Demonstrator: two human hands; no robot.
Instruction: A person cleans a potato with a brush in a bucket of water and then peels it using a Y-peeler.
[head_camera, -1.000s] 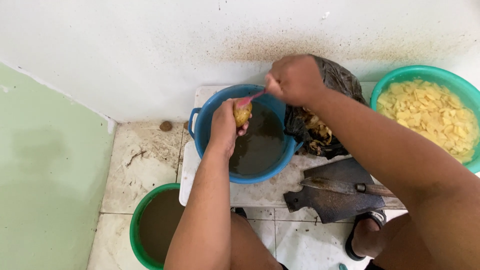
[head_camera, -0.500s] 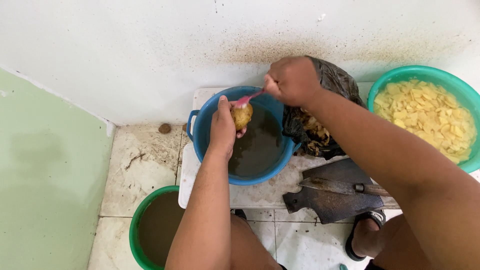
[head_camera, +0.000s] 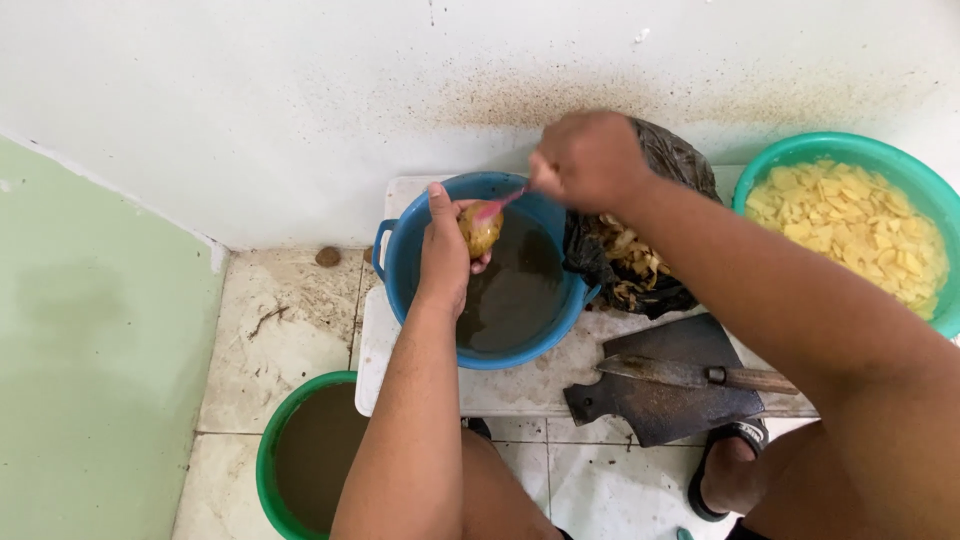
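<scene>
Head view: the left hand (head_camera: 446, 250) was curled around a small yellowish potato (head_camera: 480, 230) above the blue basin (head_camera: 400, 270) of murky water. The right hand (head_camera: 590, 160) was closed on a pink peeler (head_camera: 498, 207) touching it. The potato looked wet, firm and probably slippery, best cupped around its middle.

Looks like a home back-kitchen or wash area where food prep happens right at floor level. The floor (head_camera: 280, 330) is stained, cracked tile and the white wall (head_camera: 300, 100) has brown splatter low down. Plastic basins sit around: a blue one (head_camera: 400, 270) with murky water, a green bucket (head_camera: 268, 470) of the same, and a green bowl (head_camera: 860, 155) of cut yellow pieces. A black bag of peels (head_camera: 630, 270) and a cleaver (head_camera: 690, 375) lie on a low white tabletop (head_camera: 520, 390).
</scene>
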